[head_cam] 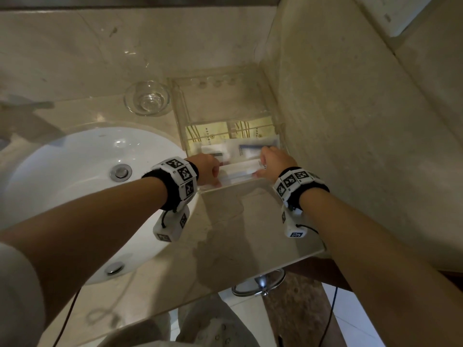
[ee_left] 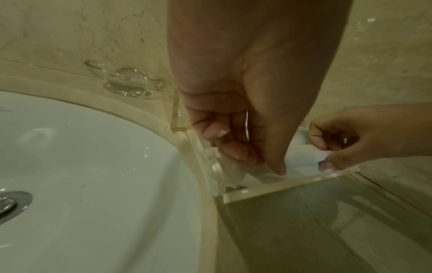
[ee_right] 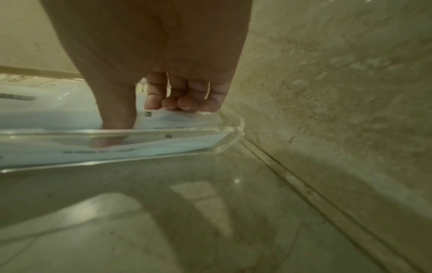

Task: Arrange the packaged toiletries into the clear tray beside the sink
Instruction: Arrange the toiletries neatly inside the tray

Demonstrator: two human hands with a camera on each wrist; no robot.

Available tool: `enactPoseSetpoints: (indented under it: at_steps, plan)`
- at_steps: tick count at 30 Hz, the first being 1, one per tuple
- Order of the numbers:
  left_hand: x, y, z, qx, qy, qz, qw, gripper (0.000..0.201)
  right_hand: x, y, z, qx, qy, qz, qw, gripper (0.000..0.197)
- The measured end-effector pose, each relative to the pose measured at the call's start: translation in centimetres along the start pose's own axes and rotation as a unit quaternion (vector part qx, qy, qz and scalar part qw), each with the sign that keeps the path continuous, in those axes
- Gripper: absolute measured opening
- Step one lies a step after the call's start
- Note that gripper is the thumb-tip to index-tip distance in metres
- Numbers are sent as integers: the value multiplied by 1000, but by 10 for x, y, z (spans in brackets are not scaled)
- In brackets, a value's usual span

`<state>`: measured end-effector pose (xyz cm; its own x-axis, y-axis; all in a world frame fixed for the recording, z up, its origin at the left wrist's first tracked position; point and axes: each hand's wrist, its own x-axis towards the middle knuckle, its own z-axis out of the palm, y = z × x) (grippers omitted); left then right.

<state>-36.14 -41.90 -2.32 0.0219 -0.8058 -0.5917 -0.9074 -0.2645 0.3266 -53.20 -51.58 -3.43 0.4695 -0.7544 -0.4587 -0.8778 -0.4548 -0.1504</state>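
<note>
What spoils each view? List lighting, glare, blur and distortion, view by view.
Head view: dim yellowish light, wide-angle bending of the counter, glare on the sink, forearm shadows. Left wrist view: the left hand is large and soft, the glass dish fairly sharp. Right wrist view: the clear tray wall reflects, the white packet print is smeared, the wall blurred.

The tray (head_cam: 271, 96) is clear acrylic, rectangular, with low walls, standing on the counter between the sink and the side wall. Its far half is bare. Two pale yellow packets (head_cam: 229, 134) lie flat side by side across its middle. Nearer lie white packets with blue print (head_cam: 246, 150), overlapping. The nearest white packet (head_cam: 238, 175) lies along the front wall, seemingly tilted up at one end, though the view is blurred.
</note>
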Motion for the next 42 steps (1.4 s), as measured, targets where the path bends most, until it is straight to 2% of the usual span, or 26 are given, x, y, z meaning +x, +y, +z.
enactPoseSetpoints:
  at_steps: [6, 11, 15, 20, 28, 32, 34, 36, 39, 42]
  plan:
    - [0, 3, -2, 16, -5, 2, 1000, 29, -4, 6, -2, 9, -1, -11, 1000, 45]
    - [6, 6, -2, 31, -10, 3, 999, 33, -7, 18, -2, 46, 4, 15, 999, 37]
    - [12, 11, 1, 32, -4, 10, 999, 34, -8, 24, 0, 52, 2, 24, 998, 47]
    - [20, 14, 5, 45, 9, 12, 999, 26, -7, 26, 3, 74, 7, 43, 996, 46]
    - [21, 14, 5, 46, 5, 15, 999, 34, -6, 23, -1, 75, -4, 47, 996, 50]
    - [15, 8, -2, 14, 40, 1, 999, 33, -7, 22, -3, 77, 22, 48, 996, 44]
    - [12, 2, -7, 0, 63, -11, 998, 27, -5, 21, -4, 93, 39, 54, 993, 32]
    - [10, -2, -8, -4, 62, -13, 998, 22, -4, 18, -6, 84, 25, 57, 995, 23]
    - [7, -4, -8, 0, 52, -9, 999, 11, -2, 14, -6, 88, 25, 56, 994, 38]
    - [6, -6, -6, 5, 46, -11, 999, 19, -2, 12, -6, 86, 28, 45, 995, 40]
